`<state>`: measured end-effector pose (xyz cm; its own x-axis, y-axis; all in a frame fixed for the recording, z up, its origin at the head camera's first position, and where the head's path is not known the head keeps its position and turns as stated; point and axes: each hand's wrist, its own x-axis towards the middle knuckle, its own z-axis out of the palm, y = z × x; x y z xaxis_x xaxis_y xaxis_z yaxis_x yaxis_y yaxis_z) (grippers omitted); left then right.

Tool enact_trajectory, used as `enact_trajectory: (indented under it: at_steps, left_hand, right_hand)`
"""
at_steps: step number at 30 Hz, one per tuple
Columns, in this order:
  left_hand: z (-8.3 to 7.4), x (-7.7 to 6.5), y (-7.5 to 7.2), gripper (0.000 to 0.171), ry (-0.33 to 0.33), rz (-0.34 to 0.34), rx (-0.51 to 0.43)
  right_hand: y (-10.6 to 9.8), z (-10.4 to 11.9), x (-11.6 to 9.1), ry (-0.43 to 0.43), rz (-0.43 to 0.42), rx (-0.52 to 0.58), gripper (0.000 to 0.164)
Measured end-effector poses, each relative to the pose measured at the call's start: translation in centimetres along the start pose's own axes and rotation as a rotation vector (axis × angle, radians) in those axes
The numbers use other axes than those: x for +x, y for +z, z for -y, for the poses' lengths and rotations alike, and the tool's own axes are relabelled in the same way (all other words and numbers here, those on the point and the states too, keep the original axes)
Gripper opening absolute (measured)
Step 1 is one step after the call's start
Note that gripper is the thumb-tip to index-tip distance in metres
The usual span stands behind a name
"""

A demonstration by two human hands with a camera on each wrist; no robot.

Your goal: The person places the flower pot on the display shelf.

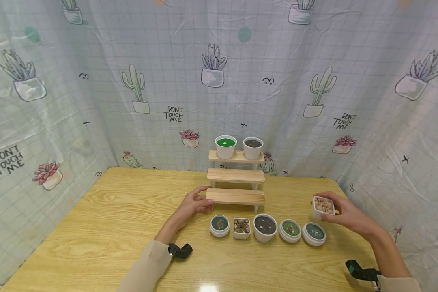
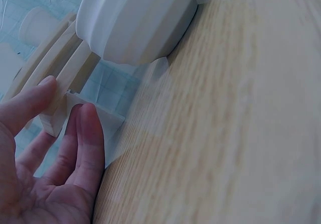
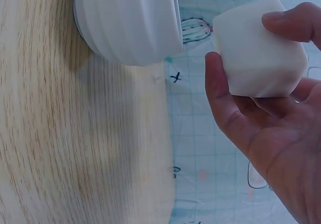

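My right hand [image 1: 344,213] grips a small square white pot [image 1: 323,205] filled with tan gravel, raised over the table's right side. In the right wrist view the thumb lies on one wall of the pot [image 3: 261,48] and the fingers wrap the other side. My left hand [image 1: 191,205] holds the left end of the lowest step of a three-tier wooden plant stand [image 1: 235,196], thumb on the board and fingers curled by its end and leg [image 2: 95,108]. On the top step sit a round pot with a green top [image 1: 225,147] and a grey-filled pot [image 1: 253,148].
Along the stand's front runs a row of pots: a round dark-green one [image 1: 220,225], a square gravel one [image 1: 242,228], a taller grey-filled one [image 1: 265,228], then two low round ones [image 1: 290,230] [image 1: 314,234]. A printed curtain [image 1: 263,109] surrounds the wooden table [image 1: 131,202].
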<state>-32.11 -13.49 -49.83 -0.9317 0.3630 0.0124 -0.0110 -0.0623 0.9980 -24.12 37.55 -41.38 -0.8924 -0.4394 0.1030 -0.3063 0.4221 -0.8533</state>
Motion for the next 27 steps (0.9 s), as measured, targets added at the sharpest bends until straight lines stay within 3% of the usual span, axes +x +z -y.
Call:
enact_trajectory:
  at_steps: [5, 11, 27]
  left_hand:
    - [0.0, 0.0, 0.0, 0.065, 0.001, -0.012, -0.005]
    - [0.0, -0.1, -0.1, 0.064, -0.001, -0.017, -0.009]
    - [0.0, -0.2, 0.0, 0.066, -0.006, -0.006, -0.004]
  right_hand:
    - [0.2, 0.2, 0.3, -0.029, -0.014, -0.019, 0.055]
    - [0.6, 0.7, 1.0, -0.005, -0.026, -0.049, 0.058]
    - [1.1, 1.8, 3.6, -0.027, 0.007, -0.131, 0.055]
